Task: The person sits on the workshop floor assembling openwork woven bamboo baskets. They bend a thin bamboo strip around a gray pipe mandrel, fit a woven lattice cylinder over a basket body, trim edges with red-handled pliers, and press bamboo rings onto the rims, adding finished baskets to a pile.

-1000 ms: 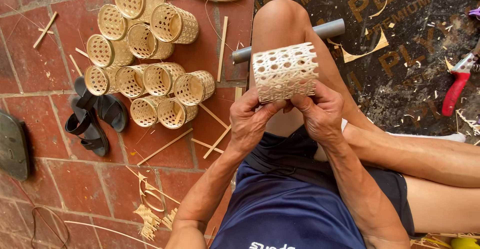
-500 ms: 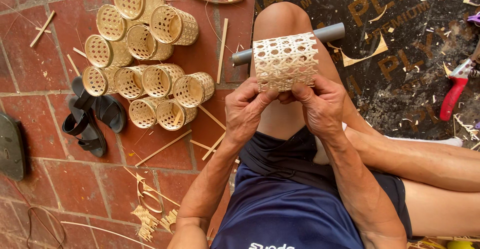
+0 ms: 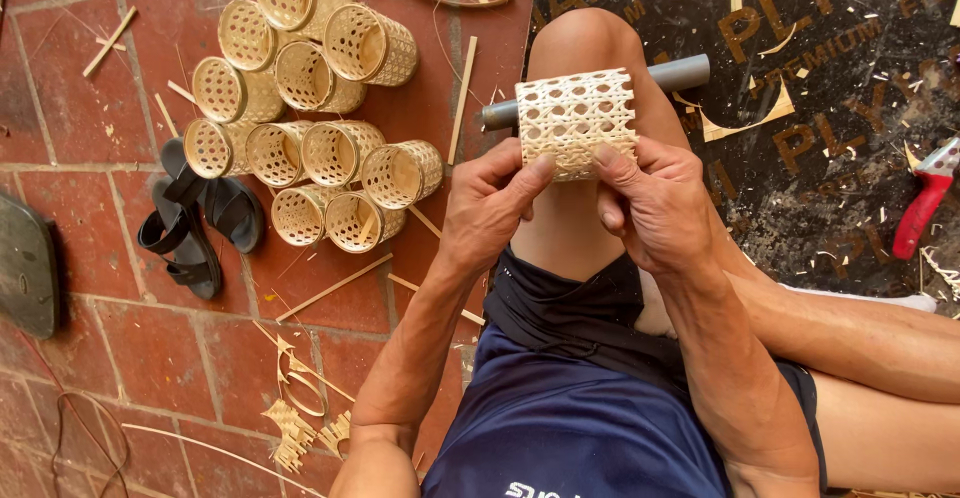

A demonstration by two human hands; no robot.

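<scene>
I hold a pale, open-weave bamboo cylinder (image 3: 575, 121) over my raised knee. My left hand (image 3: 493, 208) grips its lower left edge with the thumb pressed on the weave. At its lower right edge, the fingers of my right hand (image 3: 655, 203) are curled on it. A grey pipe (image 3: 676, 74) runs behind the cylinder, one end showing on each side. I sit on the floor in a dark blue shirt and shorts.
A pile of several finished woven cylinders (image 3: 310, 118) lies on the red brick floor at the upper left. Black sandals (image 3: 195, 223) sit beside them. Bamboo strips and shavings (image 3: 300, 408) are scattered about. Red-handled pliers (image 3: 925, 203) lie on a dark printed sheet (image 3: 830, 108) at right.
Both hands have lifted the woven cylinder up from the lap to over the knee, in front of the grey pipe, and turned it slightly.
</scene>
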